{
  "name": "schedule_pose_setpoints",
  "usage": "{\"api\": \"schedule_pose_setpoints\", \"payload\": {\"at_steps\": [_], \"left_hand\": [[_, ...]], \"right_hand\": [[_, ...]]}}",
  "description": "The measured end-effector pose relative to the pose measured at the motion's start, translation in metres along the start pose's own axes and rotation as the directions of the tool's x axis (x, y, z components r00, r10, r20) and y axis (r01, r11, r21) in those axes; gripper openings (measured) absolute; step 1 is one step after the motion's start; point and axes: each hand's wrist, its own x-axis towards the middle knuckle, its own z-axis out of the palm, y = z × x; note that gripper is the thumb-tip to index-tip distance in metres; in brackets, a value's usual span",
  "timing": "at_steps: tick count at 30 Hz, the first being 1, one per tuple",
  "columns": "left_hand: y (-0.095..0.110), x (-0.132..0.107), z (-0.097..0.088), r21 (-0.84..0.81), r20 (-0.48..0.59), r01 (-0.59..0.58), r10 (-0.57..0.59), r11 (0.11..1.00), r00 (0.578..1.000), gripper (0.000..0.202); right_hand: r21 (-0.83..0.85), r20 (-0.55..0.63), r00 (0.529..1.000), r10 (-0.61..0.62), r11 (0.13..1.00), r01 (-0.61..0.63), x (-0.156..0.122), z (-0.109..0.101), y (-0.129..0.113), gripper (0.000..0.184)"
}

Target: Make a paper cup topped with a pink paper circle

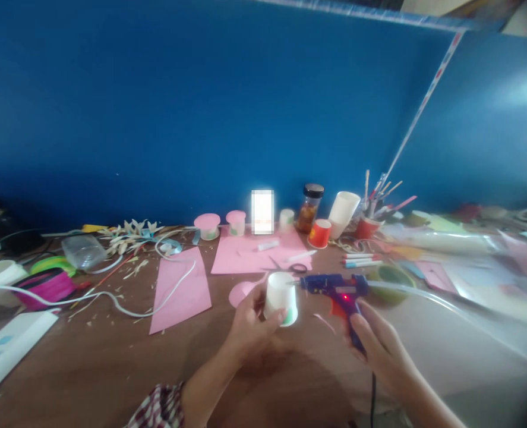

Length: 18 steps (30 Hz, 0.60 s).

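My left hand [251,324] is closed around a small white paper cup [281,297], held upside down above the brown table [103,368]. My right hand [379,348] grips the handle of a blue hot glue gun [337,287] with a red light lit. The gun's nozzle points left and touches the cup's upper edge. A pink paper circle [240,292] lies on the table just behind my left hand.
Pink paper sheets [180,291] [254,252] lie behind, with scissors [290,267], markers [361,260], a glass jar [310,208], red cups [320,233] and pink-topped cups [207,226]. A white cord [111,297], ribbon spools [49,284] and a green bowl [390,284] lie around.
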Motion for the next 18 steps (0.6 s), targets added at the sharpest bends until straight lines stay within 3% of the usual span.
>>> {"api": "schedule_pose_setpoints", "payload": {"at_steps": [13, 18], "left_hand": [[0.004, 0.0, 0.001, 0.016, -0.034, 0.033, -0.032, 0.999, 0.999, 0.052], [0.006, -0.002, 0.001, 0.013, 0.003, 0.053, -0.053, 0.999, 0.999, 0.052]], "right_hand": [[-0.119, 0.06, 0.995, -0.084, 0.989, 0.09, -0.001, -0.002, 0.007, 0.039], [-0.192, 0.068, 0.988, -0.142, 0.97, 0.152, 0.002, -0.002, 0.011, 0.04]]}}
